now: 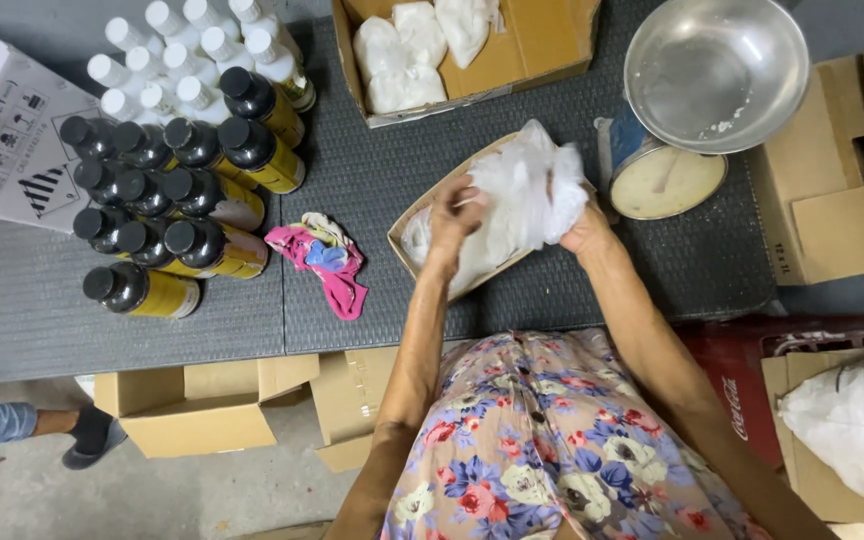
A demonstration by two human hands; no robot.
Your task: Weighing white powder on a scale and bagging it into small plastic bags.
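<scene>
Grey table (372, 180): both hands grip plastic bag (527, 190); scale (667, 180), possibly rag (327, 260) beside.

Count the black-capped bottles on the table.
12 bottles, all on the table at left: five at the back, three in each of two middle rows, one alone in front. Others may be hidden.

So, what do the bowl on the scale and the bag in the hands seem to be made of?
The bowl looks like bare metal, probably steel: grey, with a dull shine. The bag, held by the left hand and right hand, looks like thin, crinkled, translucent white plastic.
</scene>
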